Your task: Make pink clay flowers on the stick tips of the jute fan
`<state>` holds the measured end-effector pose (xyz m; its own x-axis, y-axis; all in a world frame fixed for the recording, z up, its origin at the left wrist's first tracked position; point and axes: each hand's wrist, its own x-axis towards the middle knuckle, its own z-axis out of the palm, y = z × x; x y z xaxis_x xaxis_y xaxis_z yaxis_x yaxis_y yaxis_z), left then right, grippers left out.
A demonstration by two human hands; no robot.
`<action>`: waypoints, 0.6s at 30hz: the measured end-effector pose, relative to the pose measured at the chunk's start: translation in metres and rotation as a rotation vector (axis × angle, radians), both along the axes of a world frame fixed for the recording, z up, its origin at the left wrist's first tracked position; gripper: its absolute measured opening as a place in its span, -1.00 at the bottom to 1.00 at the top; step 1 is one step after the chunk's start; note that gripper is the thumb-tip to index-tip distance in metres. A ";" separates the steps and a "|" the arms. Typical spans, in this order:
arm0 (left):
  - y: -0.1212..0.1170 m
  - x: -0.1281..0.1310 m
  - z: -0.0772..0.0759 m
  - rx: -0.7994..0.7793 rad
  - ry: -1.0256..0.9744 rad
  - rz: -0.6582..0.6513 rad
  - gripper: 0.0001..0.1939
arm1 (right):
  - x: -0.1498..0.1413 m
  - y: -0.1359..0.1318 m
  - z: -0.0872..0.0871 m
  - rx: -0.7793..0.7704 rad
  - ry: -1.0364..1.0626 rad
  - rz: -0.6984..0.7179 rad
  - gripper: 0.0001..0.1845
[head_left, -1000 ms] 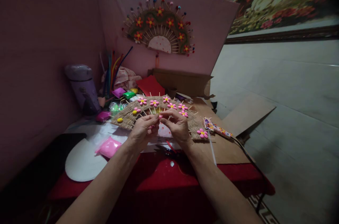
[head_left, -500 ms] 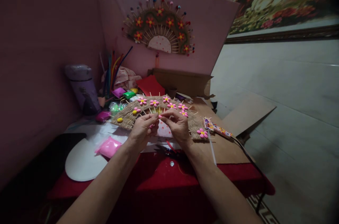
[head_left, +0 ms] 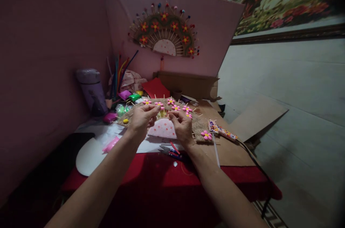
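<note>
Over the half-round craft fan (head_left: 199, 127), covered in twine and edged with sticks, both my hands are raised. The fingertips of my left hand (head_left: 142, 118) are pinched in front of a pink clay flower (head_left: 159, 104); a pink bit shows at their tips, but I cannot tell if it is held. My right hand (head_left: 182, 125) is pinched just to the right, apart from the left; its contents are too small to make out. Several pink flowers with yellow centres, one of them a right-hand flower (head_left: 206, 135), decorate the twine. A lone yellow clay oval (head_left: 125, 121) sits at the left end.
Blue-handled scissors (head_left: 172, 153) and a clear gem (head_left: 175, 164) lie near the red cloth (head_left: 156, 174). A pink clay packet (head_left: 111, 144) and white disc (head_left: 87, 158) are left. A flower-patterned glue gun (head_left: 222, 131) with a cord lies right. A purple bottle (head_left: 91, 91) stands back left.
My hands, earlier together around a small pink piece, have come apart. The left has risen, uncovering more of the dotted half-circle. The view has shifted slightly left.
</note>
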<state>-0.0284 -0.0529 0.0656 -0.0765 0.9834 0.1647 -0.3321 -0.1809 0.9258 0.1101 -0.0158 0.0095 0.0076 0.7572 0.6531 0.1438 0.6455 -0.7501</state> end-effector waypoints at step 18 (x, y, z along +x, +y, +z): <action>0.038 -0.095 0.001 -0.093 0.554 0.414 -0.83 | -0.003 -0.006 -0.008 0.238 -0.488 -0.010 -0.88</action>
<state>-0.1234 -0.0145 0.0668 -0.3771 0.9033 0.2046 0.2727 -0.1028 0.9566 0.1069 -0.0217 0.0011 -0.3328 0.5891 0.7363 0.4460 0.7863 -0.4276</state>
